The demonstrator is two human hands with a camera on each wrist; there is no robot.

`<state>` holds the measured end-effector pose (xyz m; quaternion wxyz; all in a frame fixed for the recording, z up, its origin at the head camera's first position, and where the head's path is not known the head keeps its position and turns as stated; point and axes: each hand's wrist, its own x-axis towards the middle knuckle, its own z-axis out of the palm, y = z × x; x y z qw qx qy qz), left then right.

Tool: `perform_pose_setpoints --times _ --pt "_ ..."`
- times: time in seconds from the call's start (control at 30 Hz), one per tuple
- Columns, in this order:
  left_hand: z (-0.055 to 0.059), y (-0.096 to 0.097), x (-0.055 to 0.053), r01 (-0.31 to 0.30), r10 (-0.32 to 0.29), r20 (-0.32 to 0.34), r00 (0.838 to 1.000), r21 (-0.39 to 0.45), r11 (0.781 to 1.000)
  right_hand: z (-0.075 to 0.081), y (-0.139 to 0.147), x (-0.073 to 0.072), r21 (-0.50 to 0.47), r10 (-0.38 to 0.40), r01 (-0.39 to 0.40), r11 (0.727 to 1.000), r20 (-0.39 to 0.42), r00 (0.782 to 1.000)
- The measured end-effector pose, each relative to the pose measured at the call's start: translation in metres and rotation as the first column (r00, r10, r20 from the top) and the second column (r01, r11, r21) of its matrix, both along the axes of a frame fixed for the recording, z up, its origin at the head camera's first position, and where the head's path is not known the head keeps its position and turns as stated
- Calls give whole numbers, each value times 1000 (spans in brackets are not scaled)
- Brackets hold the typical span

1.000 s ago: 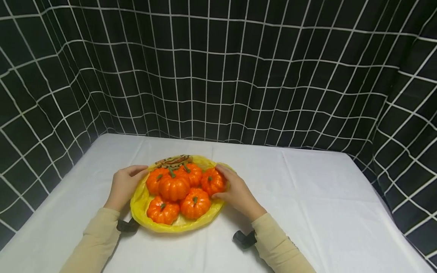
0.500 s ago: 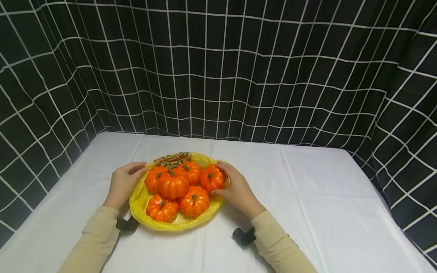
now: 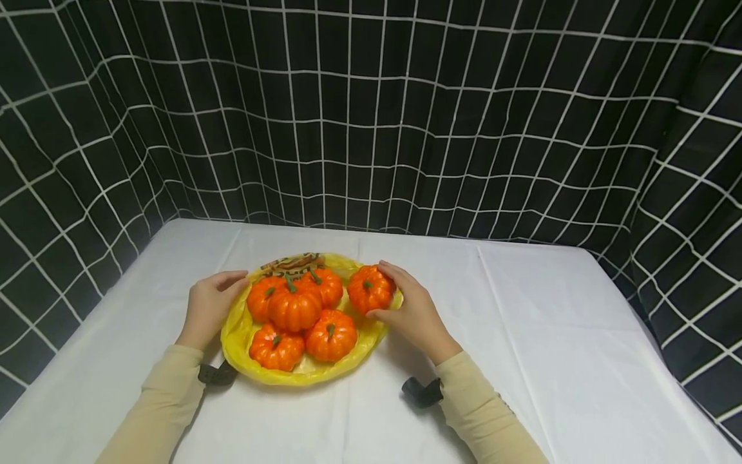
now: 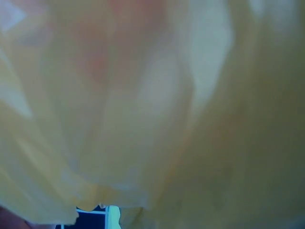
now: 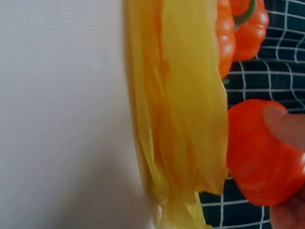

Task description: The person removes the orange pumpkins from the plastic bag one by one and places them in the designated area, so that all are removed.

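In the head view, a yellow plastic bag (image 3: 255, 370) lies with its mouth wide open, its rim standing in a low ring. Several small orange pumpkins (image 3: 295, 308) with green stems are inside it. My right hand (image 3: 420, 316) grips one pumpkin (image 3: 371, 289) between thumb and fingers at the bag's right rim. The right wrist view has that pumpkin (image 5: 262, 157) raised beside the bag's wall (image 5: 190, 100). At the left rim, my left hand (image 3: 211, 309) holds the bag's edge. Yellow plastic (image 4: 143, 119) fills the left wrist view, hiding most of that hand.
A white cloth (image 3: 522, 348) covers the table beneath the bag. Black curtains with a white grid (image 3: 371, 122) enclose the back and sides. A dark wrist camera (image 3: 422, 392) is strapped below the right hand, another (image 3: 217, 374) below the left.
The right hand has lifted its pumpkin up and to the right, opening a gap to the other pumpkins. The left hand stays at the rim. The view has shifted slightly.
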<state>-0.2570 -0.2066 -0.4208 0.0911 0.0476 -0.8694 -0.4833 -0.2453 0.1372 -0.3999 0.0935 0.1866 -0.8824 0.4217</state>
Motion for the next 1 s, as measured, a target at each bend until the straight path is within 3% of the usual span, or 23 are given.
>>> perform_pose_setpoints --times 0.17,0.47,0.77,1.0 --pt "1 0 1 -6 6 -1 1000 7 1000 3 10 0 -64 -18 16 998 -42 999" --pt "2 -1 2 -6 6 -1 1000 17 1000 14 39 1 -191 -109 104 976 -13 994" --pt "4 2 1 3 -3 -29 1000 12 1000 16 67 7 -208 -203 201 957 10 979" --pt "2 2 2 -9 10 -15 1000 14 1000 7 82 3 -280 -232 253 926 107 967"
